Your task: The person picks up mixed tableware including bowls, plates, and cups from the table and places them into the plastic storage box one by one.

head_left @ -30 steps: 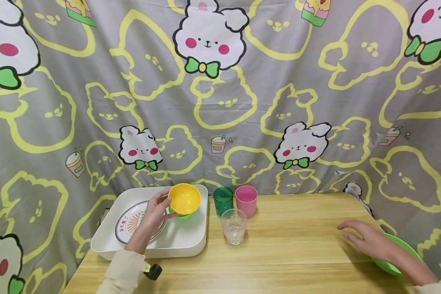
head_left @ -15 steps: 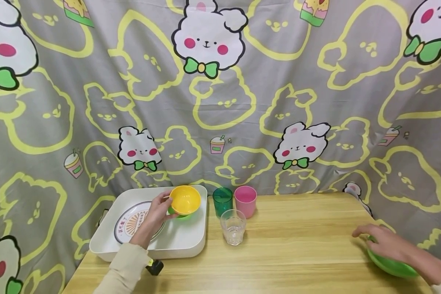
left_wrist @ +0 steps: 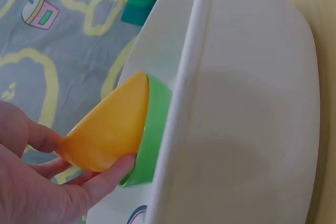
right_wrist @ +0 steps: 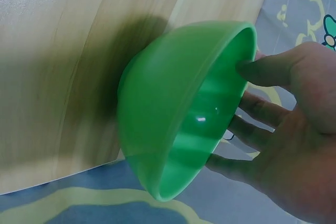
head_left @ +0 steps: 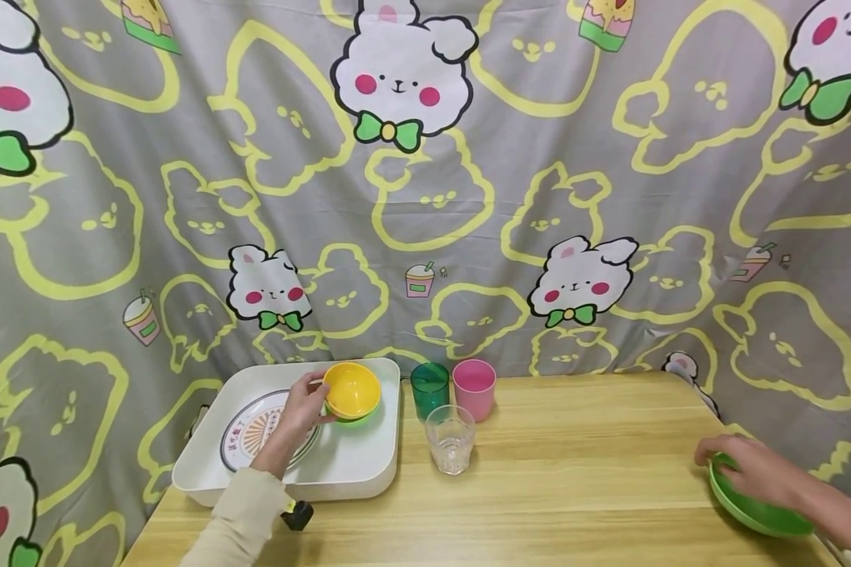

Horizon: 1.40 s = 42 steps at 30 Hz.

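Observation:
My left hand (head_left: 303,409) grips a small yellow bowl (head_left: 353,390) by its side, thumb at the rim and fingers underneath. The yellow bowl sits tilted in a green bowl (left_wrist: 157,124) inside the white tray (head_left: 206,477). At the right end of the table, my right hand (head_left: 762,469) pinches the rim of a larger green bowl (right_wrist: 152,93). In the right wrist view the thumb (right_wrist: 265,71) is inside that rim and the other fingers lie along the outside. The far side of this bowl is partly hidden by the hand in the head view.
A round printed plate (head_left: 255,429) lies in the tray. To the tray's right stand a dark green cup (head_left: 430,390), a pink cup (head_left: 475,390) and a clear glass (head_left: 451,441). A patterned curtain (head_left: 468,197) hangs behind the wooden table (head_left: 574,472).
My right hand has moved right and taken hold of the green bowl's rim. The left hand has lowered the yellow bowl slightly into the green bowl in the tray.

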Available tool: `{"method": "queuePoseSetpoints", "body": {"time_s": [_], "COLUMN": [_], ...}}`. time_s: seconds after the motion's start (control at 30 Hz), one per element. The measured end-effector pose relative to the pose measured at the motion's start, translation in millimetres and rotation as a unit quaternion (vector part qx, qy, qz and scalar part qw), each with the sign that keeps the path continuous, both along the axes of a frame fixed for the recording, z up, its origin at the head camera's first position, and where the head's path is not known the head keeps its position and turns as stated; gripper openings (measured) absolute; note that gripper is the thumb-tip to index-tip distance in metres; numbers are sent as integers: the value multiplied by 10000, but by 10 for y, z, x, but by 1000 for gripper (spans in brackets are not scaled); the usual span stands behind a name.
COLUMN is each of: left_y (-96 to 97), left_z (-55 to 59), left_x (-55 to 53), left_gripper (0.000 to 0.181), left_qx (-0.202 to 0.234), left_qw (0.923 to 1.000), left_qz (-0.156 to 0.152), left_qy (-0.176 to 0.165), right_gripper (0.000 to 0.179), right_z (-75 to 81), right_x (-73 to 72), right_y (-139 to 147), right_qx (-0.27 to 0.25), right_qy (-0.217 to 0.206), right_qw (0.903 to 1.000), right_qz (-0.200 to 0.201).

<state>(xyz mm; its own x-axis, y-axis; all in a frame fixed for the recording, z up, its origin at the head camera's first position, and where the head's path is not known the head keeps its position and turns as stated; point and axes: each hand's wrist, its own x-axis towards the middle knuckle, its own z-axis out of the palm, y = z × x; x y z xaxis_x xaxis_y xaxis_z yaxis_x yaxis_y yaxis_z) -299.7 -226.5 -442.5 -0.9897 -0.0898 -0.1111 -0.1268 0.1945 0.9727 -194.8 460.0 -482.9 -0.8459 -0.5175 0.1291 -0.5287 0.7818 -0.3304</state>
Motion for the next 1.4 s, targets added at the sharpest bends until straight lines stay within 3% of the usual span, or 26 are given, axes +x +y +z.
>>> {"method": "queuePoseSetpoints", "body": {"time_s": [0.13, 0.27, 0.43, 0.6, 0.97, 1.2, 1.4], "left_y": [2, 10, 10, -25, -79, -84, -113], "left_z": [13, 23, 0, -22, -52, -84, -101], "left_x": [5, 27, 38, 40, 5, 0, -1], "left_gripper": [45, 43, 42, 44, 47, 48, 46], "left_qx": [-332, -653, -780, -762, -585, -723, -625], "left_qw": [9994, 9978, 9969, 9971, 9975, 9966, 9970], "left_qz": [32, 52, 62, -44, -267, -332, -410], "left_qy": [49, 81, 79, -31, -303, -234, -195], "right_gripper": [39, 41, 44, 49, 53, 37, 27], "right_z": [-23, -55, -83, -135, -118, -74, -91], "right_x": [3, 31, 75, 105, 164, 149, 168], "right_y": [31, 42, 48, 65, 115, 169, 124], "right_qx": [-6, 91, 104, -128, -207, -309, -277], "right_qy": [175, 608, 1043, 1399, 1460, 710, 617], "right_qw": [9998, 9980, 9935, 9892, 9879, 9953, 9922], "right_qz": [-44, -174, -436, -417, -477, -577, -1050]}}
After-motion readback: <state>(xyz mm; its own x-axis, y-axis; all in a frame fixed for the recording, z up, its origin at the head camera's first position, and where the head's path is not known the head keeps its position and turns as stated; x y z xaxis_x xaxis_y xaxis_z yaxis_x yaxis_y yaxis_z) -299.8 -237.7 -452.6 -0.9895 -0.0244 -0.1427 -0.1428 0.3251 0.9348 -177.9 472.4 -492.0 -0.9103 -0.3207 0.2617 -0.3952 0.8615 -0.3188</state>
